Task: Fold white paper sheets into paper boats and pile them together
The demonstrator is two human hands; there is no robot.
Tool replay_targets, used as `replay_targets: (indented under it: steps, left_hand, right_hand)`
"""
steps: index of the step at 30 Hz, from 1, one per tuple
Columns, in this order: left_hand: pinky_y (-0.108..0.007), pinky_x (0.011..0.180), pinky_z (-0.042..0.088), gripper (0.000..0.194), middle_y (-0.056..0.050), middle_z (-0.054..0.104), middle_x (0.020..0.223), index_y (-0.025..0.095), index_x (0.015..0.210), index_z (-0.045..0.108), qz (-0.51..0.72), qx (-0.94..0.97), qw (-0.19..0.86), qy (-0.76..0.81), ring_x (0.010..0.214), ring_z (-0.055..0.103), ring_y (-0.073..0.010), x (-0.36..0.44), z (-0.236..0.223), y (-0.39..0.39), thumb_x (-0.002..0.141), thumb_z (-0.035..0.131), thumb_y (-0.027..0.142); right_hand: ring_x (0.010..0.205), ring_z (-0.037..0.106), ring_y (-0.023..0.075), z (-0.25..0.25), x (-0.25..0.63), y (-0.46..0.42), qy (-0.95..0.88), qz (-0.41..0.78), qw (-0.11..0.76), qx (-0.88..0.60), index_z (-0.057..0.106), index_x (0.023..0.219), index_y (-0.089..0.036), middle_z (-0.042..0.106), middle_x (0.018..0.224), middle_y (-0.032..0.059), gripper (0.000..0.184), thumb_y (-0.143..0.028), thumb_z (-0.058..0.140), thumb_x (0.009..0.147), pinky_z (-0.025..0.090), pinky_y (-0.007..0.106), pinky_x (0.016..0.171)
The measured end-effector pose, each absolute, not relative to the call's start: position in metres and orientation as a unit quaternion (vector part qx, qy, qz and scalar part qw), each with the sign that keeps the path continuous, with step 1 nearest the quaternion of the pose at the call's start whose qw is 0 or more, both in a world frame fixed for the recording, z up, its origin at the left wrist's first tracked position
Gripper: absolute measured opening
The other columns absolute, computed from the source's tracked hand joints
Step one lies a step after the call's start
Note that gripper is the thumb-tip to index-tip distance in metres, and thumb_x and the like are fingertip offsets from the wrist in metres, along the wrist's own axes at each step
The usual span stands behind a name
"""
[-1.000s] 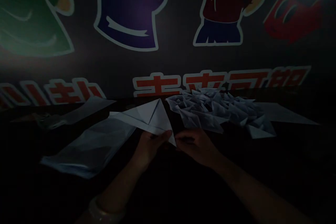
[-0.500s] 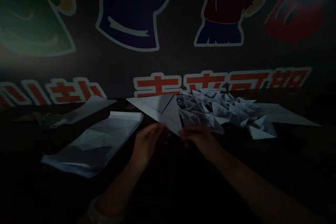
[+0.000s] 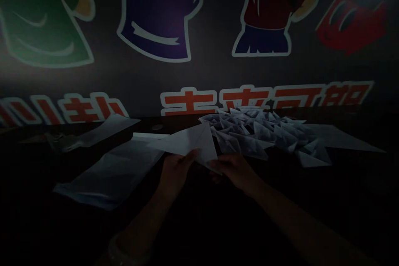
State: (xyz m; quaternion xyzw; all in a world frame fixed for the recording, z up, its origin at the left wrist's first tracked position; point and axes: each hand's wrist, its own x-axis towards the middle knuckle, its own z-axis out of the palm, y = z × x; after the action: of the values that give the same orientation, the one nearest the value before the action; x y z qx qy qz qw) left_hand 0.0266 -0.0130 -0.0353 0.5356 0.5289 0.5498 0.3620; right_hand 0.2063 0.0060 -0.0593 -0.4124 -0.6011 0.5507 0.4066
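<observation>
Between fingers (image 3: 192, 157) at its near edge, folded paper (image 3: 190, 139).

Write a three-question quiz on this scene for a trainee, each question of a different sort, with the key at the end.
1. Multiple choice: which of the person's hands holds the folded sheet?
A) left only
B) right only
C) both

2. True or false: the pile of folded paper pieces lies to the right of the paper stack in the picture.

3. Fill in: a pale bracelet circles the person's ____ arm.

Key:
1. C; the left hand and the right hand both grip it.
2. True.
3. Left.
</observation>
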Motion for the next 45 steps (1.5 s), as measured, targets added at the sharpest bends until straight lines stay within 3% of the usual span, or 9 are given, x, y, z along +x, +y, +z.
replay_targets:
  steps: [4,9,12,17,22,27,32,38,45]
  left_hand:
    - [-0.027,0.053,0.052,0.042,-0.006,0.071,0.061,0.012,0.065,0.069,0.558,0.505,0.423,0.505,0.054,0.065,-0.0184,0.029,-0.038,-0.010,0.073,0.069,0.054]
    - [-0.025,0.053,0.054,0.027,-0.006,0.073,0.064,0.013,0.076,0.073,0.528,0.529,0.430,0.507,0.057,0.068,-0.0176,0.031,-0.035,-0.012,0.073,0.071,0.040]
    - [-0.025,0.054,0.054,0.020,-0.005,0.073,0.062,0.015,0.070,0.073,0.529,0.538,0.407,0.515,0.059,0.069,-0.0181,0.031,-0.033,-0.014,0.073,0.071,0.035]
    - [-0.026,0.054,0.051,0.026,-0.005,0.071,0.054,0.017,0.057,0.071,0.526,0.557,0.371,0.526,0.057,0.069,-0.0199,0.030,-0.032,-0.015,0.074,0.070,0.036]
    - [-0.026,0.054,0.051,0.028,-0.006,0.071,0.054,0.016,0.058,0.071,0.526,0.546,0.386,0.526,0.056,0.069,-0.0198,0.031,-0.033,-0.014,0.075,0.069,0.038]
    - [-0.026,0.055,0.052,0.024,-0.007,0.074,0.063,0.016,0.065,0.073,0.537,0.539,0.387,0.521,0.058,0.069,-0.0196,0.033,-0.034,-0.014,0.074,0.070,0.038]
    - [-0.026,0.058,0.050,0.027,-0.007,0.073,0.060,0.016,0.060,0.073,0.538,0.551,0.354,0.531,0.059,0.069,-0.0196,0.032,-0.033,-0.014,0.075,0.069,0.038]
    - [-0.026,0.058,0.050,0.031,-0.007,0.073,0.059,0.015,0.056,0.071,0.549,0.547,0.348,0.528,0.059,0.068,-0.0198,0.032,-0.031,-0.016,0.075,0.069,0.039]
    - [-0.029,0.061,0.055,0.031,-0.005,0.074,0.067,0.015,0.068,0.068,0.618,0.480,0.474,0.404,0.059,0.068,-0.0174,0.032,-0.036,-0.012,0.074,0.071,0.045]
  right_hand:
    - [0.053,0.061,0.0149,-0.059,0.209,0.009,-0.629,0.496,0.422,-0.425,0.071,0.064,-0.019,0.067,0.060,0.0033,0.024,-0.041,0.070,0.075,0.047,0.029,0.052]
    - [0.052,0.058,0.0146,-0.054,0.213,0.009,-0.648,0.456,0.415,-0.447,0.072,0.064,-0.019,0.065,0.055,0.0027,0.025,-0.041,0.069,0.077,0.043,0.028,0.051]
    - [0.052,0.058,0.0137,-0.053,0.212,0.008,-0.632,0.480,0.427,-0.434,0.071,0.066,-0.019,0.064,0.056,0.0028,0.028,-0.045,0.070,0.076,0.043,0.027,0.051]
    - [0.046,0.053,0.0110,-0.058,0.208,0.009,-0.551,0.603,0.414,-0.401,0.067,0.073,-0.016,0.063,0.059,0.0034,0.042,-0.058,0.065,0.075,0.039,0.025,0.041]
    - [0.046,0.050,0.0078,-0.062,0.206,0.013,-0.486,0.654,0.454,-0.362,0.066,0.069,-0.016,0.060,0.056,0.0000,0.036,-0.051,0.075,0.069,0.037,0.022,0.044]
    - [0.049,0.053,0.0090,-0.060,0.207,0.012,-0.524,0.604,0.465,-0.381,0.070,0.068,-0.015,0.063,0.059,0.0030,0.036,-0.051,0.076,0.068,0.042,0.023,0.048]
    - [0.049,0.059,0.0120,-0.053,0.206,0.006,-0.576,0.535,0.460,-0.414,0.070,0.068,-0.015,0.066,0.059,0.0044,0.036,-0.050,0.069,0.075,0.046,0.025,0.047]
    - [0.046,0.060,0.0118,-0.051,0.204,0.004,-0.577,0.530,0.476,-0.399,0.069,0.066,-0.015,0.067,0.059,0.0040,0.036,-0.051,0.070,0.072,0.049,0.025,0.045]
    - [0.042,0.056,0.0096,-0.044,0.211,0.002,-0.584,0.518,0.503,-0.371,0.068,0.060,-0.013,0.063,0.050,0.0020,0.039,-0.050,0.070,0.073,0.045,0.022,0.043]
